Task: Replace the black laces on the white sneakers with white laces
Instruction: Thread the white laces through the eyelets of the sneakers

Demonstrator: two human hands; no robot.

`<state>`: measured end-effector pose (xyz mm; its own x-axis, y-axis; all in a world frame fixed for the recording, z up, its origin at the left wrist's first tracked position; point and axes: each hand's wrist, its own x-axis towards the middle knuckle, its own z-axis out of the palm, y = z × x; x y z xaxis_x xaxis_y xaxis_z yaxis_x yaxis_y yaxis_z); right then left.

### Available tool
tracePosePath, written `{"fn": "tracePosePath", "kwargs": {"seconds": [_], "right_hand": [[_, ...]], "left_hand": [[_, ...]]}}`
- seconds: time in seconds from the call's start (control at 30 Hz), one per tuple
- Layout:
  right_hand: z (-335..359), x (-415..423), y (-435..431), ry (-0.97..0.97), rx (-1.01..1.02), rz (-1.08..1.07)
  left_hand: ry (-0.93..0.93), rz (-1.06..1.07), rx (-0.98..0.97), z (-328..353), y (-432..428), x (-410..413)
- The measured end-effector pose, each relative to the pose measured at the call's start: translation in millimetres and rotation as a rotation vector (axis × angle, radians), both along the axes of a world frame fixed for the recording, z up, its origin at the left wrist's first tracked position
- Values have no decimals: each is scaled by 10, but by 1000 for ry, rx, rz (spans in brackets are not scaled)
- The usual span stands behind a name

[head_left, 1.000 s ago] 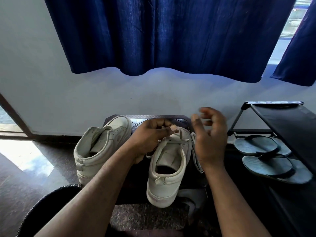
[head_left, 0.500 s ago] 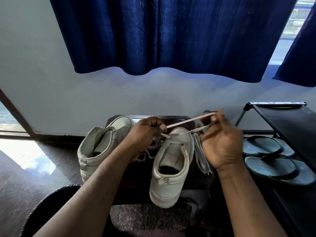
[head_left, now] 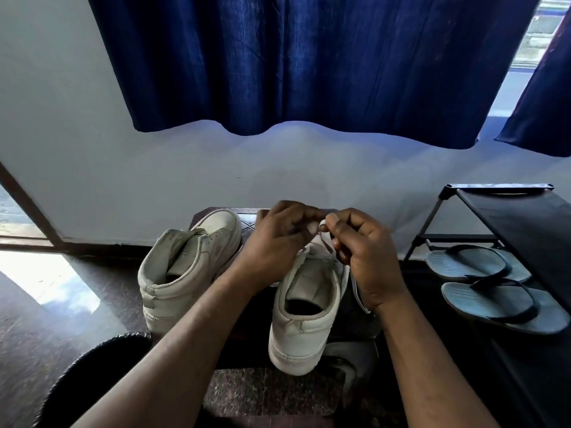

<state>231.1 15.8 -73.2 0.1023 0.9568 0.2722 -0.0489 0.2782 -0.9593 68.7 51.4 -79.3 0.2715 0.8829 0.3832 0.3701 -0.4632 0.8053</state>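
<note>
Beneath blue curtains (head_left: 293, 63), left hand (head_left: 278, 239) and right hand (head_left: 366, 253) both pinch the white lace (head_left: 323, 226) over the sneaker (head_left: 307, 307) just below them, seemingly mid-threading; next, the lace tip must find another eyelet.

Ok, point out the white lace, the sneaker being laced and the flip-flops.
white lace (head_left: 322, 224), head view, its raised loop.
sneaker being laced (head_left: 296, 338), head view, heel.
flip-flops (head_left: 460, 296), head view, nearer one's footbed.
</note>
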Motion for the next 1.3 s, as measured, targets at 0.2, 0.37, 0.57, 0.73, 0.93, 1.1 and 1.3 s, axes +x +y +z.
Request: {"fn": "tracePosePath", "kwargs": {"seconds": [0.2, 0.37, 0.57, 0.73, 0.93, 1.1, 1.3], "right_hand": [[-20, -11, 13, 2, 6, -40], [-23, -36, 15, -17, 19, -53], [3, -8, 5, 111, 1, -30], [34, 76, 6, 272, 15, 33], [-15, -32, 8, 64, 32, 11], [-7, 6, -3, 78, 13, 18], [47, 83, -13, 205, -16, 0]], "left_hand": [[-103, -53, -98, -69, 21, 14], [-277, -183, -254, -8, -52, 28], [375, 280, 99, -14, 76, -134], [396, 467, -1, 30, 25, -268], [-170, -125, -216, 71, -34, -59], [164, 128, -119, 72, 3, -98], [385, 345, -74, 21, 48, -275]]}}
